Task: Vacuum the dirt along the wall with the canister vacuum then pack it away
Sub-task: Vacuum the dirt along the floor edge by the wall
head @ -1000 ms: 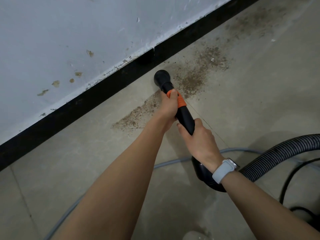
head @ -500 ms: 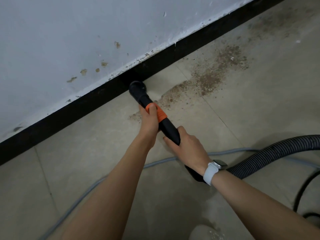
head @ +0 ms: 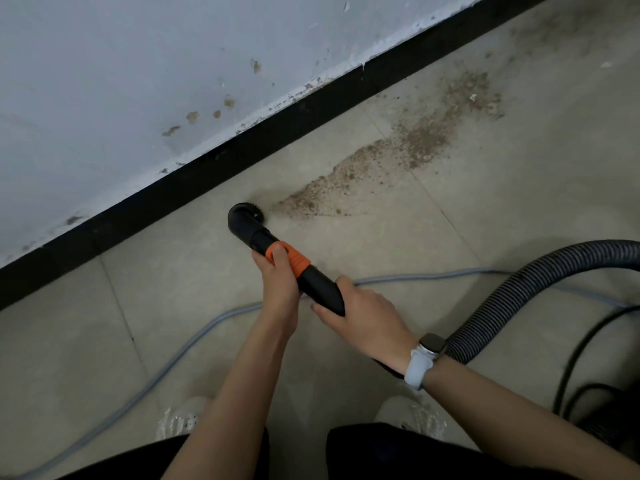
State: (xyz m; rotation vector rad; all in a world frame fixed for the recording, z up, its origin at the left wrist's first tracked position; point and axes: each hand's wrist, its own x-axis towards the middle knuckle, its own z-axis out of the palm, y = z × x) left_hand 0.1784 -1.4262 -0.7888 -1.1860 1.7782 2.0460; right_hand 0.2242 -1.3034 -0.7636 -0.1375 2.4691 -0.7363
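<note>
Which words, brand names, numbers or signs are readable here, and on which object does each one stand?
None can be read.
Vacuum nozzle with its orange collar: no lettering shows.
Smartwatch on the right wrist: the screen is dark.
Hose, wall and skirting: only stains and chipped paint.

Bare floor [head: 485, 220] right, wall [head: 104, 81] ahead, hose [head: 512, 299] behind

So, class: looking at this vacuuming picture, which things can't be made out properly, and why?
- Hose: head view, runs off the right edge; no canister identifiable.
- Nozzle mouth: faces the floor, contact unclear.
- Handle behind the right hand: hidden by wrist.
- Grey cable: ends out of frame.
</note>
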